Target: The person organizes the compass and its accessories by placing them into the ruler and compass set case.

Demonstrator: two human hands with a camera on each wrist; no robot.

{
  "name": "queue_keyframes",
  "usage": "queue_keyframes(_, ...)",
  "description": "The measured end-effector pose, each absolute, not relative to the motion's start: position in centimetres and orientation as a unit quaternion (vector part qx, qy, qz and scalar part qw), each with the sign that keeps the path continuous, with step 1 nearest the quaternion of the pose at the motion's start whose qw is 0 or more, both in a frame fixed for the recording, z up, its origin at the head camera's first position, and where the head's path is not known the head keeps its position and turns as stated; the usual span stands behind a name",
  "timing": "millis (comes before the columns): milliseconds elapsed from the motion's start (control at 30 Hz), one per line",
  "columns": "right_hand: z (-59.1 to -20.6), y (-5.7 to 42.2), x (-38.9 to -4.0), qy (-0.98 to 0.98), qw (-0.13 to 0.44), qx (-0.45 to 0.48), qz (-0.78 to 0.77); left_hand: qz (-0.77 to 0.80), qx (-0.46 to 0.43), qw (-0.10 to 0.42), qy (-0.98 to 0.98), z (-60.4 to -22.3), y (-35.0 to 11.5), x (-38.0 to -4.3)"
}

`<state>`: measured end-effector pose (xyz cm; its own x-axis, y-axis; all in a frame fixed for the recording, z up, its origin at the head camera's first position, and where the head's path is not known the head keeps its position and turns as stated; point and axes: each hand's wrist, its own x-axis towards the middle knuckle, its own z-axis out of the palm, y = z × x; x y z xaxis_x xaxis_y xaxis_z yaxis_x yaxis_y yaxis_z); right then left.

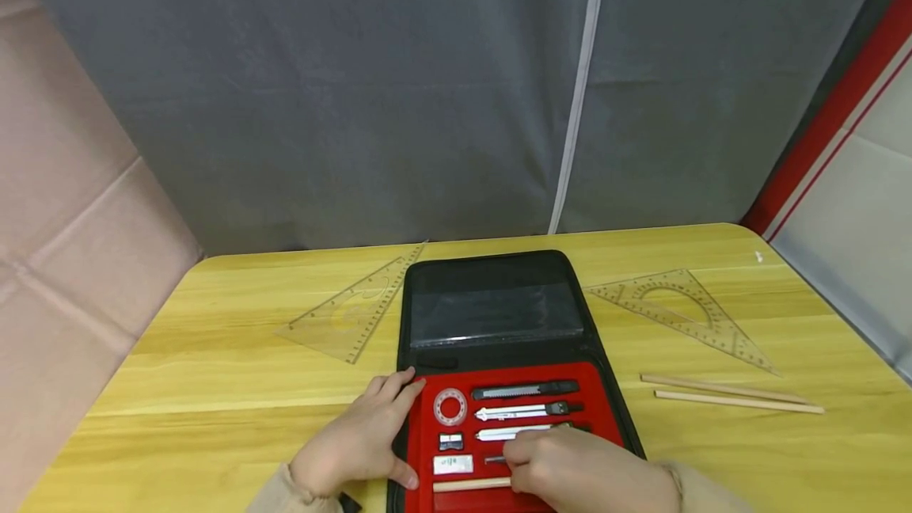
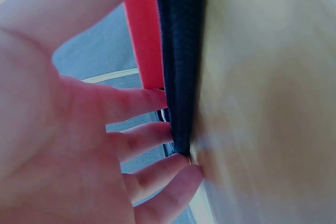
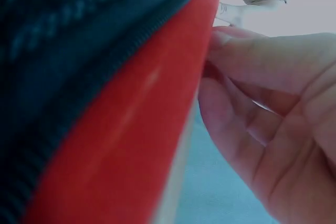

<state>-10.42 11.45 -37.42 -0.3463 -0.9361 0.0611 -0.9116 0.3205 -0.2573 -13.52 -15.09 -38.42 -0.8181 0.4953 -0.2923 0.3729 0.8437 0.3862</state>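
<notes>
A black zip case [image 1: 492,267] lies unfolded on the table, with a red tray [image 1: 423,418] in its near half. My left hand [image 1: 363,434] rests along the case's left edge, fingers spread and fairly straight. Over the tray's lower right, my right hand [image 1: 570,465] has bent fingers touching the tray area; whether they pinch anything is hidden. Under it run a wooden stick [image 1: 470,485] and a thin dark metal tool [image 1: 495,460]. Above sit a white compass [image 1: 513,434], another compass [image 1: 520,412] and a cutter knife [image 1: 523,391]. At left are a ring [image 1: 450,407], a sharpener [image 1: 451,442] and an eraser [image 1: 453,465].
A clear set square [image 1: 342,319] lies left of the case and another clear triangle [image 1: 727,331] to its right. Two wooden sticks [image 1: 741,402] lie at the right. A small black object [image 1: 349,503] shows beside the left wrist. Grey cloth [image 1: 356,101] hangs behind the table.
</notes>
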Motion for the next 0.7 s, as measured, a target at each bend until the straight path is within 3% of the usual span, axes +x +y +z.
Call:
queue_keyframes(367,-36.5,13.1,-11.0,0.827,0.06,-0.536,-0.159,0.161,0.234,0.192,0.939,-38.5,-15.0,-13.5)
queue_keyframes(567,-35.2,16.9,-11.7,0.885,0.145,-0.408,-0.173,0.163,0.233,0.19,0.94,-38.5,-15.0,-13.5)
queue_keyframes(700,-35.9,18.3,-11.5,0.878,0.175,-0.398,-0.202,0.165,0.232,0.189,0.94,-38.5,-15.0,-13.5)
